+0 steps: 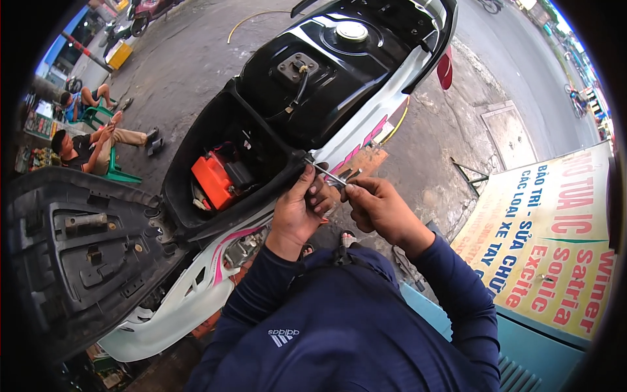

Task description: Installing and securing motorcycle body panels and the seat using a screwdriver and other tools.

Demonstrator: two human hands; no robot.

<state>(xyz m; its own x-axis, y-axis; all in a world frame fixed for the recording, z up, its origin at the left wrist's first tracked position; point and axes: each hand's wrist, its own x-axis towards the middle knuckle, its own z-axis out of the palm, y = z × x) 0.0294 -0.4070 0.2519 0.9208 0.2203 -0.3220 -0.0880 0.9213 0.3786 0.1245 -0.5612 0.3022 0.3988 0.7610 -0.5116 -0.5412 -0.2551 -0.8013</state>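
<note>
A thin metal rod (332, 174) spans my two hands above the side edge of a scooter. Around its upper-left end my left hand (294, 210) is closed, thumb up and fingertips dark with grime. My right hand (379, 208) pinches the other end between thumb and forefinger. Another dark and silvery piece (351, 175) shows beside the right fingers; its kind is unclear. Just left of my hands lies the scooter's open black storage bin (176, 196), with an orange-red box (213, 181) inside. Beyond it is the black fuel tank (258, 81) with a silver cap (351, 31).
The scooter's seat (91, 245) is flipped open at the left. Two people sit on green chairs (121, 171) at the far left. A large printed sign (542, 242) stands on a blue cabinet (542, 343) at the right. A road (503, 52) runs beyond.
</note>
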